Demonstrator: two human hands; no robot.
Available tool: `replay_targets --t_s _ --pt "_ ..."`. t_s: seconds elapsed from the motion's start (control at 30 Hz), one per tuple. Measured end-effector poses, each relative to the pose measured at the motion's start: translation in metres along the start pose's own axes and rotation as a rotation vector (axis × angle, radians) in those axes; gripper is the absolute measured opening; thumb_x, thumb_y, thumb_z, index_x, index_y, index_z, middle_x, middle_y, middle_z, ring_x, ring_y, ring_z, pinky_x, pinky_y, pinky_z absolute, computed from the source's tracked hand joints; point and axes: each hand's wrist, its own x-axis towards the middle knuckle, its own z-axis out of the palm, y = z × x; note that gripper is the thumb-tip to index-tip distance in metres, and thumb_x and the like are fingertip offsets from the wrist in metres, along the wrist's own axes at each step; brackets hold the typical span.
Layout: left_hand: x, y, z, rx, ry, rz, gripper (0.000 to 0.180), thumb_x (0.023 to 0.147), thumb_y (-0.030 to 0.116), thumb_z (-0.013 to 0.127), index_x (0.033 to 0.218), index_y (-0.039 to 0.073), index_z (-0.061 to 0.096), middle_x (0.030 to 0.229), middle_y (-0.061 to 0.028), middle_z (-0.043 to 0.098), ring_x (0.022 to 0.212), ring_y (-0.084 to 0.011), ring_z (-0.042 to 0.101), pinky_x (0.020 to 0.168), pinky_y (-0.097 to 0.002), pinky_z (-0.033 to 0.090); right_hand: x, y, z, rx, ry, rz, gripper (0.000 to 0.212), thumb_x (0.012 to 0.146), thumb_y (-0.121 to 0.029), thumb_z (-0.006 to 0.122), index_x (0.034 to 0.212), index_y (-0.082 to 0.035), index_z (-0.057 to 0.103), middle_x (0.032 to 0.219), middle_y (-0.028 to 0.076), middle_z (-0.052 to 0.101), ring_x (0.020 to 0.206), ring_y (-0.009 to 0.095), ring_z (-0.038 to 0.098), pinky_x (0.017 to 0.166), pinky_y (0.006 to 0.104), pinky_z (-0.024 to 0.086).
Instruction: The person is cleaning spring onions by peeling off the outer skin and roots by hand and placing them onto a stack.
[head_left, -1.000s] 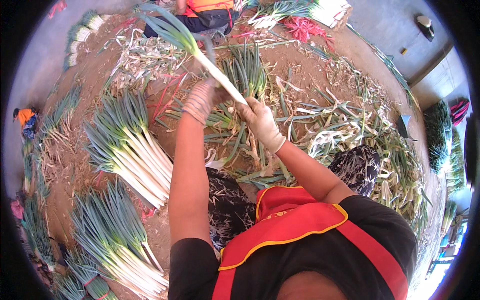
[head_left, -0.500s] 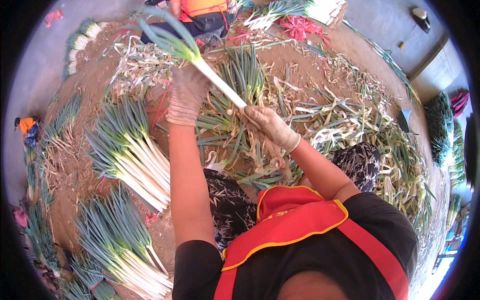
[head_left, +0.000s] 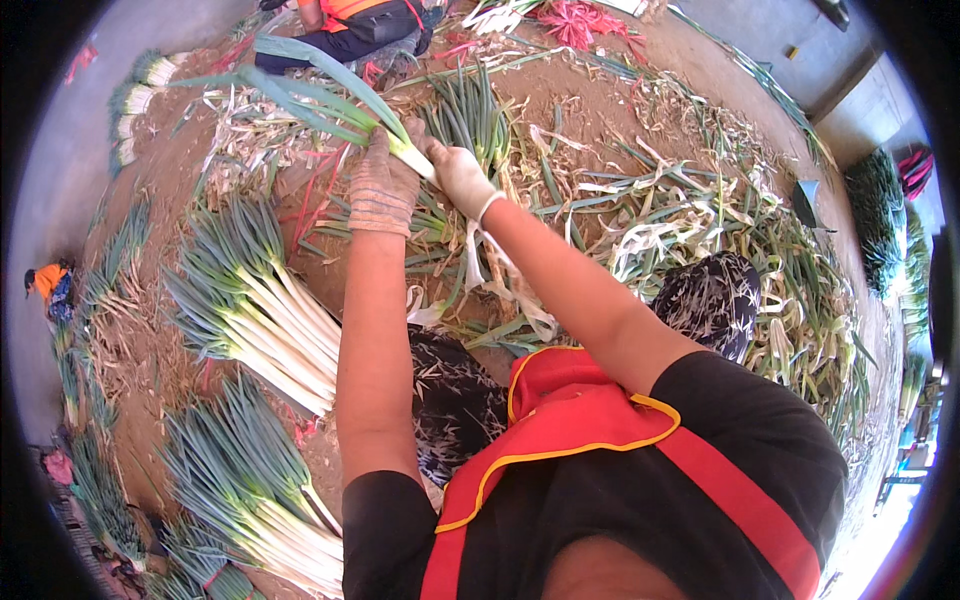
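A long green onion [head_left: 408,152] is held up in front of me, its green leaves spreading to the far left. My left hand [head_left: 385,190], in a dirty knit glove, is closed round it just below where the leaves fork. Close beside it, my right hand [head_left: 458,180], in a pale glove, has its fingers closed at the white stalk; most of the stalk's lower end is hidden behind the hands. Just beyond my right hand lies a bunch of untrimmed green onions [head_left: 472,115]. Pale peeled leaves [head_left: 474,258] hang or lie below the hands.
Two piles of cleaned green onions, an upper pile [head_left: 270,310] and a lower pile [head_left: 250,480], lie at my left. Stripped leaves [head_left: 690,240] cover the ground at right. A co-worker in orange [head_left: 350,25] sits ahead near red ties [head_left: 575,25]. Another person [head_left: 48,280] is far left.
My right hand has slid from the root end up the stalk to beside my left hand. My left hand has moved slightly, and the leaves now reach farther left.
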Motion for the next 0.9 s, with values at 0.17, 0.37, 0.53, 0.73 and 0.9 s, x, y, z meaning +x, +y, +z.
replay_targets --t_s 0.17,0.37,0.53,0.73,0.9 --pt "-0.002 0.017 -0.014 0.034 -0.061 0.055 0.036 0.099 0.033 0.051 0.118 0.002 0.052 0.110 -0.0155 0.061 0.111 -0.0327 0.058 0.103 -0.0498 0.043 -0.008 0.007 -0.009 0.881 -0.212 0.395 0.034 0.099 -0.034 0.050 0.114 -0.005 0.057 0.074 0.012 0.066 0.055 0.023 0.063 0.047 0.0345 0.051" --pt "0.002 0.032 -0.016 -0.029 0.092 0.062 0.039 0.101 0.038 0.043 0.119 0.004 0.052 0.114 -0.0137 0.059 0.116 -0.0332 0.055 0.105 -0.0556 0.041 -0.042 -0.029 -0.010 0.935 -0.355 0.124 0.049 0.097 -0.045 0.052 0.113 0.001 0.059 0.093 0.011 0.067 0.069 0.019 0.065 0.057 0.0296 0.054" --pt "-0.001 0.046 -0.019 -0.041 0.089 0.120 0.041 0.101 0.040 0.043 0.116 0.004 0.053 0.108 -0.0119 0.060 0.113 -0.0301 0.057 0.098 -0.0527 0.048 -0.037 0.014 -0.001 -0.085 -0.020 -0.502 0.036 0.092 -0.027 0.060 0.116 0.000 0.060 0.091 0.012 0.068 0.072 0.024 0.067 0.059 0.0319 0.054" --pt "0.016 0.096 -0.074 -0.037 0.147 0.094 0.036 0.100 0.041 0.045 0.104 0.008 0.057 0.086 -0.0027 0.057 0.070 -0.0150 0.054 0.059 -0.0291 0.048 -0.131 0.137 -0.007 -0.973 -0.348 -0.378 0.032 0.087 -0.012 0.056 0.119 -0.009 0.060 0.098 0.009 0.062 0.087 0.027 0.063 0.076 0.0386 0.053" --pt "0.011 0.100 -0.062 -0.194 -0.124 0.012 0.036 0.099 0.042 0.046 0.099 0.008 0.057 0.083 -0.0015 0.053 0.064 -0.0129 0.051 0.056 -0.0281 0.045 -0.162 0.257 -0.037 -1.292 -0.650 0.003 0.037 0.087 -0.010 0.056 0.123 -0.009 0.057 0.115 0.011 0.061 0.092 0.029 0.064 0.079 0.0414 0.052"
